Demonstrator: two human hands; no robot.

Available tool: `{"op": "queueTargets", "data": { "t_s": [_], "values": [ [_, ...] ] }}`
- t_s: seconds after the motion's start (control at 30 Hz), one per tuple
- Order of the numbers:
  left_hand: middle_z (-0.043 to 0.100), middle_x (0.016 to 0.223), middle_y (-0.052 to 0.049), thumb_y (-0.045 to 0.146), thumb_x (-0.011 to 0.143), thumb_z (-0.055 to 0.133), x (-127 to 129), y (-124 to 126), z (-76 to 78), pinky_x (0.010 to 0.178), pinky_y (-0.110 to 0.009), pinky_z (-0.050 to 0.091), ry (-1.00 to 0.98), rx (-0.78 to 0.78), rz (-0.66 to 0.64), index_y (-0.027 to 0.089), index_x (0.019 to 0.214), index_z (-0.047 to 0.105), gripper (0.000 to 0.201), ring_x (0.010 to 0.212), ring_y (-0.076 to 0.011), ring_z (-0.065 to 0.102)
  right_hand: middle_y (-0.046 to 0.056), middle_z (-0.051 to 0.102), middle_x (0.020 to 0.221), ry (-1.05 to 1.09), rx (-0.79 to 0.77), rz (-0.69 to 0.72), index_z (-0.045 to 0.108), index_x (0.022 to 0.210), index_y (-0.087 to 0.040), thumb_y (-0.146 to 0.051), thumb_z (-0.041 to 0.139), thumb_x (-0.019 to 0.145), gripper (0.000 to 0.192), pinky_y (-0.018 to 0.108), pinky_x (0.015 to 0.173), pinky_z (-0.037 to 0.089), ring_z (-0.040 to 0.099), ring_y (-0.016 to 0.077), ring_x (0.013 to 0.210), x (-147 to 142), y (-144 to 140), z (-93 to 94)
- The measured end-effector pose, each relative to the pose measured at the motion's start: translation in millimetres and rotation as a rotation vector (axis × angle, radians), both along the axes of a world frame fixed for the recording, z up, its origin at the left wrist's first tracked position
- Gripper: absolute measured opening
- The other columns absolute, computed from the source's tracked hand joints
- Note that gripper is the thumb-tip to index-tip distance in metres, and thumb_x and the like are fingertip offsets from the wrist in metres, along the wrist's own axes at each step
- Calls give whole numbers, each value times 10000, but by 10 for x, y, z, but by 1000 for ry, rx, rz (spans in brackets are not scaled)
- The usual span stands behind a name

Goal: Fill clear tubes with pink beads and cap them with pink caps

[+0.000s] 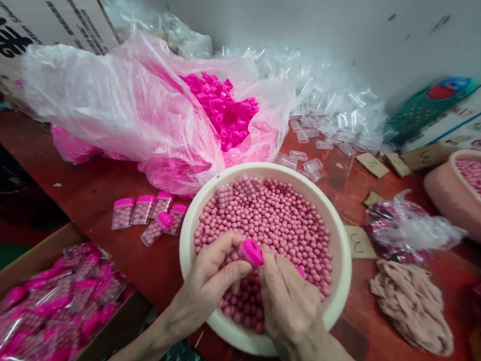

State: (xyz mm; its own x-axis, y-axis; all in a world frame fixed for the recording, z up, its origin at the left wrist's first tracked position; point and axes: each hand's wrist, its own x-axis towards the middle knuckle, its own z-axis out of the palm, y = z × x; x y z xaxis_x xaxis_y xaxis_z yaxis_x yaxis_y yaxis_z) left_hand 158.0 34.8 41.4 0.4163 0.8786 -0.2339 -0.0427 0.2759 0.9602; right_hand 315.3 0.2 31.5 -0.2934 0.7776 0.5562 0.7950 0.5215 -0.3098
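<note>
A cream bowl [337,234] full of small pink beads [279,217] stands on the red-brown table in front of me. Over its near side my left hand [209,279] and my right hand [286,302] meet on a small container topped by a bright pink cap [251,252]; the container itself is mostly hidden by my fingers. A second pink cap [300,272] peeks out from my right hand. Two clear empty vials [234,191] lie on the beads at the bowl's far left.
Several filled, capped vials [147,214] lie left of the bowl. Behind it a plastic bag holds pink caps [224,109], beside a heap of clear vials [334,113]. A carton of packed vials [56,310] sits at lower left. A second bead bowl [471,192] stands right.
</note>
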Motion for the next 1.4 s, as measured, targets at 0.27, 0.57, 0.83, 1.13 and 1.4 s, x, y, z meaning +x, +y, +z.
{"op": "queueTargets", "data": {
  "t_s": [0.27, 0.57, 0.83, 1.13, 1.4],
  "values": [
    [472, 643, 67, 288, 895, 511, -2, -22, 18, 451, -139, 355, -12, -40, -25, 191, 931, 503, 104, 458, -21, 426, 111, 636, 782, 97, -107, 144, 456, 1203, -25, -32, 414, 869, 336, 283, 609, 542, 616, 195, 728, 71, 60, 26],
    [541, 806, 23, 311, 906, 478, -5, 4, 87, 630, -195, 431, 54, 27, -54, 235, 1225, 447, 329, 651, -83, 504, 101, 605, 856, -150, -154, 2, 502, 1073, -89, -435, 571, 819, 435, 338, 575, 491, 582, 236, 746, 4, 81, 170],
    [575, 1178, -42, 325, 908, 460, -42, -57, 77, 962, -298, 366, 264, 162, -140, 238, 1292, 468, 393, 1061, -194, 511, 23, 492, 573, -377, -29, 23, 495, 719, -162, -514, 411, 834, 380, 281, 423, 329, 496, 168, 472, -18, 143, 154],
    [643, 974, -33, 303, 881, 517, -20, -51, 50, 829, -268, 443, 111, 56, -53, 207, 1230, 536, 362, 910, -182, 568, 40, 569, 623, -216, -230, 81, 527, 797, -156, -490, 468, 844, 343, 277, 431, 365, 551, 180, 516, 17, 146, 196],
    [630, 988, -30, 299, 877, 529, -15, -37, 33, 751, -223, 473, 53, -8, -63, 250, 1306, 459, 438, 825, -144, 582, -2, 638, 775, 687, -666, 61, 538, 1030, -196, -293, 562, 874, 186, 219, 542, 508, 614, 121, 628, 258, 178, 335]
  ]
}}
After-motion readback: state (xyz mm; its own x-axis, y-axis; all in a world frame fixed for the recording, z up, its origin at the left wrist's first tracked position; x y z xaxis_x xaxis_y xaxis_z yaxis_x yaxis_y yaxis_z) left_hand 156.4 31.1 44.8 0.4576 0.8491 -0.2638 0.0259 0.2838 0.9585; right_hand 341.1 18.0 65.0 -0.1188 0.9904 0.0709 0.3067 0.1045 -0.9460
